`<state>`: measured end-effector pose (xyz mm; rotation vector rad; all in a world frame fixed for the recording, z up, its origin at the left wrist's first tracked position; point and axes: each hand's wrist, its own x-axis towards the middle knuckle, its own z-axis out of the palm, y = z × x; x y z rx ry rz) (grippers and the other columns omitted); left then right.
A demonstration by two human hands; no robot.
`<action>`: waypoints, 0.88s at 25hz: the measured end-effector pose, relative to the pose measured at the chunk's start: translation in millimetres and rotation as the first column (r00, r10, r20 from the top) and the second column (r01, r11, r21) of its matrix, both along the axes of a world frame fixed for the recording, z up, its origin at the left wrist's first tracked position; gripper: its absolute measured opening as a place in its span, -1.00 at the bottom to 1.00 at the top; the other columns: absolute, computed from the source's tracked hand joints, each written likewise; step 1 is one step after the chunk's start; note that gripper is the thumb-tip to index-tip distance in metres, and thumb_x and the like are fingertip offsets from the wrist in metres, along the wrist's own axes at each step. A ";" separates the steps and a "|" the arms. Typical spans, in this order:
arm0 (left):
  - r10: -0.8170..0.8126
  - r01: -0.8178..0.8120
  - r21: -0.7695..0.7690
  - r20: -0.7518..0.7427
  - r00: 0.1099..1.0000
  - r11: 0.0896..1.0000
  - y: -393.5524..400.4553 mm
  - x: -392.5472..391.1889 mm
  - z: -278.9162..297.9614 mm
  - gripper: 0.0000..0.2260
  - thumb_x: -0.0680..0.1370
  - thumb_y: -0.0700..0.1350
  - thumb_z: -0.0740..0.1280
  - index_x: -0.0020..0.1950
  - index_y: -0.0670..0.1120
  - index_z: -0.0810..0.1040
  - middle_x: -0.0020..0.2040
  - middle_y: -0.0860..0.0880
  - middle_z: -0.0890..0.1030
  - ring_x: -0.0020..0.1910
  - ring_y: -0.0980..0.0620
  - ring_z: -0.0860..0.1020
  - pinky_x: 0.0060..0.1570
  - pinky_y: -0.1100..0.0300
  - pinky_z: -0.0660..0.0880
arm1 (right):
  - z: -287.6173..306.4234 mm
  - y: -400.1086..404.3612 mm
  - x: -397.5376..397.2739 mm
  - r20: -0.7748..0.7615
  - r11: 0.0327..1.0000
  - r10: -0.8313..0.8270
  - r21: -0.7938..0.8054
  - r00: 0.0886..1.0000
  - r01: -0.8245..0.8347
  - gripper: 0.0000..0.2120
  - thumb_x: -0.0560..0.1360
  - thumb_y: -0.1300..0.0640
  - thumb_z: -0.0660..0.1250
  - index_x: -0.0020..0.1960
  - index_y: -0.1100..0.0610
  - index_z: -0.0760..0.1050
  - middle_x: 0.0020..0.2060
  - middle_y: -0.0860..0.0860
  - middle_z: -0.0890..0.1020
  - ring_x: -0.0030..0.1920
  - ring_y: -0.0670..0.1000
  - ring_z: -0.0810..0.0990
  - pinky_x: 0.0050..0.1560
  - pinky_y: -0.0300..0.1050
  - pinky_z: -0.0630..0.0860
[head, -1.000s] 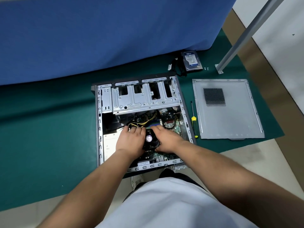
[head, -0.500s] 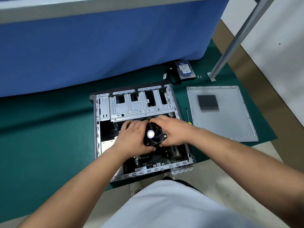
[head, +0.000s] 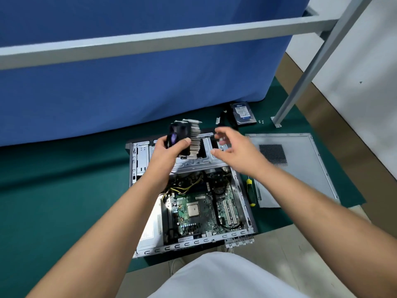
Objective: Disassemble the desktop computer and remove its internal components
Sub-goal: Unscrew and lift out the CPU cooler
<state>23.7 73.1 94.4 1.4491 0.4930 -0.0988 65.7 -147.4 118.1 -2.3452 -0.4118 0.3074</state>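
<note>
So the CPU cooler (head: 186, 138) is up in the air above the drive-cage end of the open desktop case (head: 189, 196); it's a black fan with a purplish hub sticker on one side and a block of pale aluminium fins on the other, tilted so the fan faces left; a bit motion-blurred, so finer detail is hard to read. Down in the case the motherboard (head: 202, 211) is exposed, with the bare square CPU (head: 193, 210) sitting in its socket and yellow and black cables (head: 184, 187) bunched just above it.

Room-wise: the case lies flat on a green mat (head: 53, 201); the side panel (head: 294, 168) lies to its right, with a yellow-and-green screwdriver (head: 251, 191) in the gap between them; a hard drive (head: 242, 114) sits further back near a metal frame leg (head: 300, 82); a blue cloth (head: 139, 89) hangs right behind the case.

Grip: left hand (head: 169, 151) is wrapped around the cooler, thumb across the fan side; right hand (head: 234, 151) hovers just beside the fins, fingers spread and loose, holding nothing.
</note>
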 end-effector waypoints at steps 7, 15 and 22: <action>0.102 -0.149 -0.347 -0.153 0.983 0.926 -5.0 3.8 -3.6 -0.83 0.47 0.02 0.50 -0.02 -0.01 0.62 -0.17 0.02 0.68 -0.10 0.02 0.54 0.02 0.14 0.41 | -40.1 18.5 -48.8 -0.153 0.997 0.040 0.074 0.987 -0.029 -0.69 0.56 -0.07 0.42 0.29 -0.08 0.56 0.11 -0.23 0.54 0.01 -0.18 0.60 0.08 -0.16 0.57; 0.120 -0.220 -0.421 -0.250 0.961 0.880 -14.1 -3.4 -9.4 -0.81 0.46 0.04 0.53 -0.02 0.00 0.64 -0.10 -0.02 0.72 0.04 -0.07 0.58 0.36 0.01 0.45 | -58.3 26.1 -55.1 -0.186 0.999 -0.032 -0.011 0.982 0.030 -0.83 0.56 0.08 0.44 0.15 0.01 0.65 -0.24 -0.20 0.57 -0.25 -0.24 0.53 -0.17 -0.31 0.42; 0.094 -0.174 -0.358 -0.231 0.968 0.917 -9.1 0.6 -16.2 -0.77 0.46 -0.01 0.52 0.04 -0.07 0.62 -0.12 -0.03 0.71 -0.15 -0.02 0.55 -0.06 0.12 0.45 | -41.8 33.8 -75.6 -0.230 0.996 0.083 -0.009 0.970 -0.087 -0.92 0.56 0.04 0.44 0.04 -0.05 0.68 -0.24 -0.17 0.65 -0.29 -0.22 0.59 -0.28 -0.37 0.44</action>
